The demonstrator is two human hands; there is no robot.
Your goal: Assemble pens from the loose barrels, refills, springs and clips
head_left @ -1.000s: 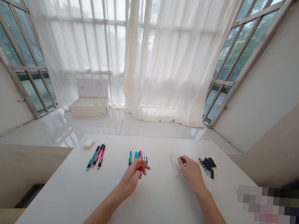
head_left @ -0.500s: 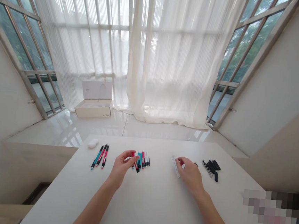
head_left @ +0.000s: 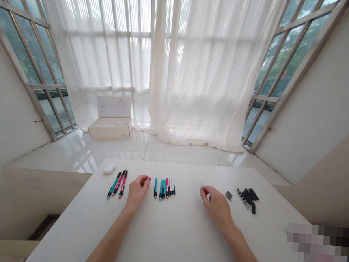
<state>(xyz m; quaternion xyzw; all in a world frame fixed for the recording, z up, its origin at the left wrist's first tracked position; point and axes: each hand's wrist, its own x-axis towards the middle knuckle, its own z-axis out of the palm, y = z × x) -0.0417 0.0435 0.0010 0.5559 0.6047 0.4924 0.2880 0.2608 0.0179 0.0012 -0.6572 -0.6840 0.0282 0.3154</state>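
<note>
My left hand [head_left: 137, 193] is closed in a pinch around a red pen barrel [head_left: 149, 179], most of which the fingers hide. To its right lies a row of barrels: teal ones [head_left: 161, 189], a red one [head_left: 167, 187] and white ones [head_left: 171, 186], with black lower parts. My right hand [head_left: 215, 202] pinches at a bunch of thin pen refills [head_left: 202, 184]; only their far ends show past the fingertips. Left of my left hand rest a teal-and-black pen [head_left: 114, 185] and two red-and-black pens [head_left: 123, 184].
Small metal springs [head_left: 228, 196] lie right of my right hand, then grey clear-looking pieces [head_left: 242, 198] and black grips [head_left: 252, 194]. A white rounded case [head_left: 109, 168] sits at the table's [head_left: 164, 244] back left. Behind stands an open white box [head_left: 109, 132] on the sill.
My left hand has moved left with the red barrel, away from the row. My right hand has shifted slightly left over the refills, uncovering the springs.
</note>
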